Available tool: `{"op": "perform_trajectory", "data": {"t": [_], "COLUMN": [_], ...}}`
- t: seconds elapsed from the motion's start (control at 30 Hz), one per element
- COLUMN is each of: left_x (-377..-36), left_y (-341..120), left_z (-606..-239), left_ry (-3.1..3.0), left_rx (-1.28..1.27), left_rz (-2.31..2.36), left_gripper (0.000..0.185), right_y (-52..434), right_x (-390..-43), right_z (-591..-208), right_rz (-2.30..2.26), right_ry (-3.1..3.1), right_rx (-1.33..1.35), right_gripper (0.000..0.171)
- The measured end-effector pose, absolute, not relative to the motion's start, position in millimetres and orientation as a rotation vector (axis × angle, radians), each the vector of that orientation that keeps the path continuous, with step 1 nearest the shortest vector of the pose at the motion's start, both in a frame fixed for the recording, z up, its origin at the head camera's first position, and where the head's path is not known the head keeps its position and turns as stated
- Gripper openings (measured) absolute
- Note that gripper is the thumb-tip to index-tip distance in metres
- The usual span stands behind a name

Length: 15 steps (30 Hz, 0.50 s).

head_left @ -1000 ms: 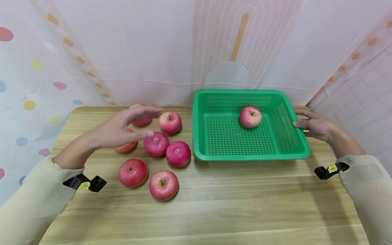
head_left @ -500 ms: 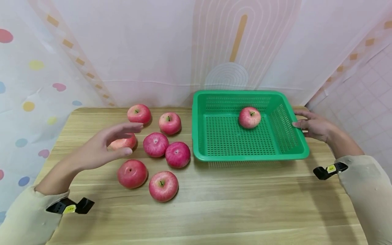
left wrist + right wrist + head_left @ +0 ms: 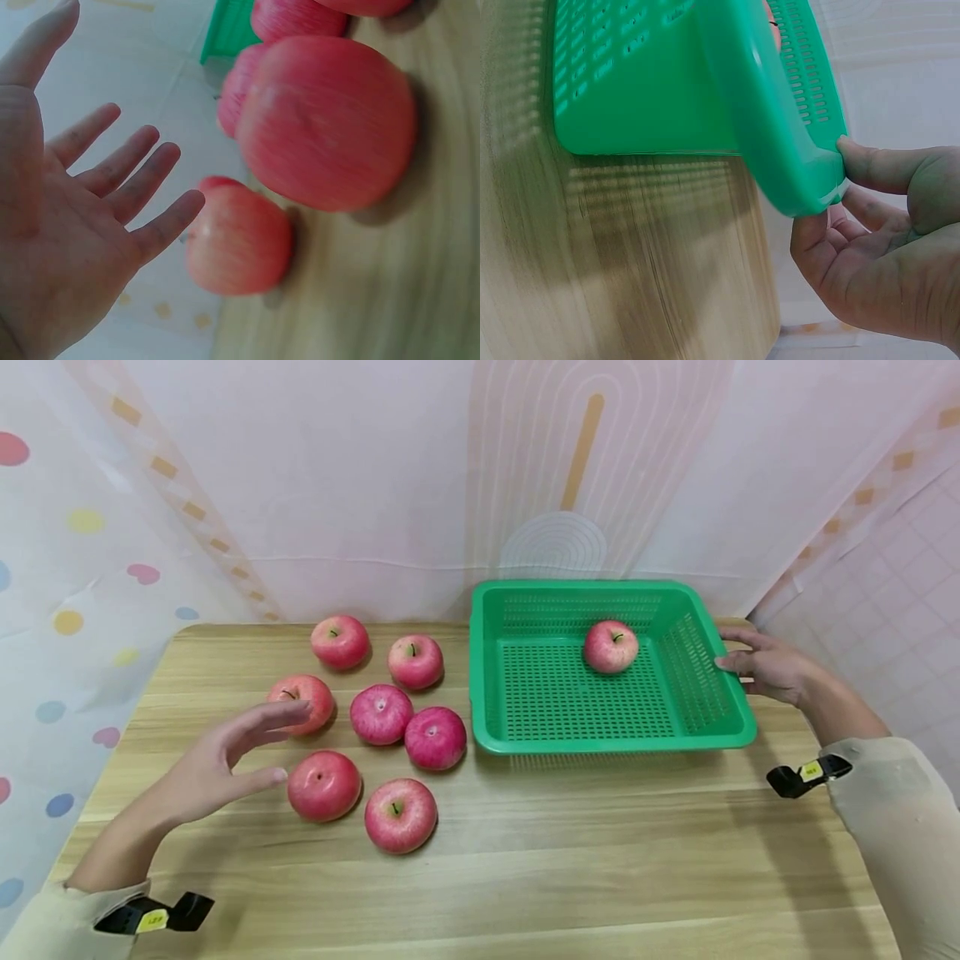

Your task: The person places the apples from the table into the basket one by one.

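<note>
The left hand, empty with fingers spread, hovers beside a round red apple left of the green perforated plastic basket, whose right rim the right hand pinches; this looks like reaching for fruit. The next move seems to call for closing round one of seven loose apples on the wood-grain worktop, left of the basket holding an eighth apple. Only the left wrist view bares that palm; the right shows fingers curled beneath the rim.
</note>
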<state>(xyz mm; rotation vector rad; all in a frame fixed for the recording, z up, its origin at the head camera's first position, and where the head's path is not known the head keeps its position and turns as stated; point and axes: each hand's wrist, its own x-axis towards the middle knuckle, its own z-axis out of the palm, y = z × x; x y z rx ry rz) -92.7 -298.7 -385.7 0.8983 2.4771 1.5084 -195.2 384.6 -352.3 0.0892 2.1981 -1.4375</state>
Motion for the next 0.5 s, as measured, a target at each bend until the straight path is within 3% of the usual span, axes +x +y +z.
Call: {"op": "perform_trajectory", "data": {"t": [0.17, 0.5], "left_x": [-88.4, -81.6], "left_y": [-306.8, -303.0], "left_z": [-405.3, -436.2], "left_ry": [2.423, 2.405], "left_rx": [0.859, 0.780], "left_rz": [1.581, 1.610], "left_gripper": [0.077, 0.079], "right_y": [384.7, 383.6], "right_x": [-195.5, -194.3], "right_z": [-350.8, -352.2], "right_rz": [-1.447, -1.435], "right_ry": [2.199, 2.203], "right_rx": [0.080, 0.107], "right_gripper": [0.051, 0.059]}}
